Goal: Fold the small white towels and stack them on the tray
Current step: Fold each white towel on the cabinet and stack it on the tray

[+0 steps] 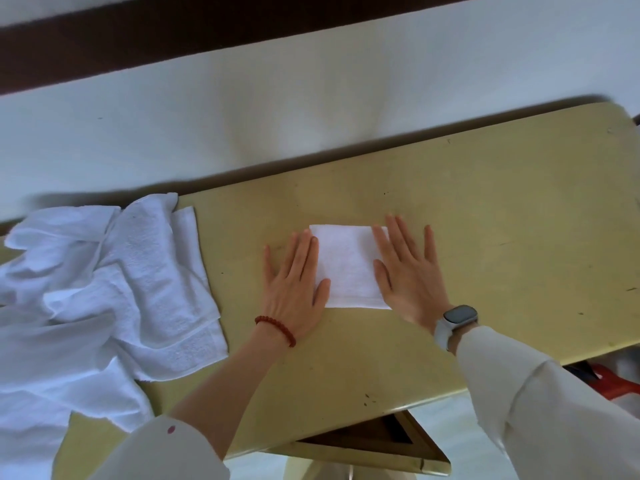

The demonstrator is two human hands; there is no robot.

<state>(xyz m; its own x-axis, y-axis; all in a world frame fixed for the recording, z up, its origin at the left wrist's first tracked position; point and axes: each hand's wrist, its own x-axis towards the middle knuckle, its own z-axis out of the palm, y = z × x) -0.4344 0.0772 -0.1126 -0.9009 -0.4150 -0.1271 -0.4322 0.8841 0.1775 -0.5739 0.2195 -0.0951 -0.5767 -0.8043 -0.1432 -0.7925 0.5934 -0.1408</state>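
White terry, folded small: the folded towel (348, 266) lies square on the yellow bench (502, 209), near its middle, well apart from the heap to the left. The left hand (294, 282) lies flat along the towel's left edge, fingers straight and close together, thumb over the near-left corner; the right hand (407, 271) lies flat on the right edge, fingers straight and slightly spread, some reaching past the towel onto the bench. Neither hand grips anything; both press. Step in hand, by judgement: smoothing and squaring the fold before it is lifted. To do it well, the palms should stay flat and sweep outward from the centre so air and ridges leave through the edges, not bunch under them; corners should be checked for alignment while the cloth is pinned, and the near hem kept straight so the stack will sit level. Pressing unevenly could skew the upper layer. The pile of unfolded towels (104, 289) sprawls over the bench's left end, several overlapping, one part hanging toward the near edge; the count cannot be told. Containers: no tray is in view, so where the stack goes, and whether any towel lies on it yet, cannot be told.
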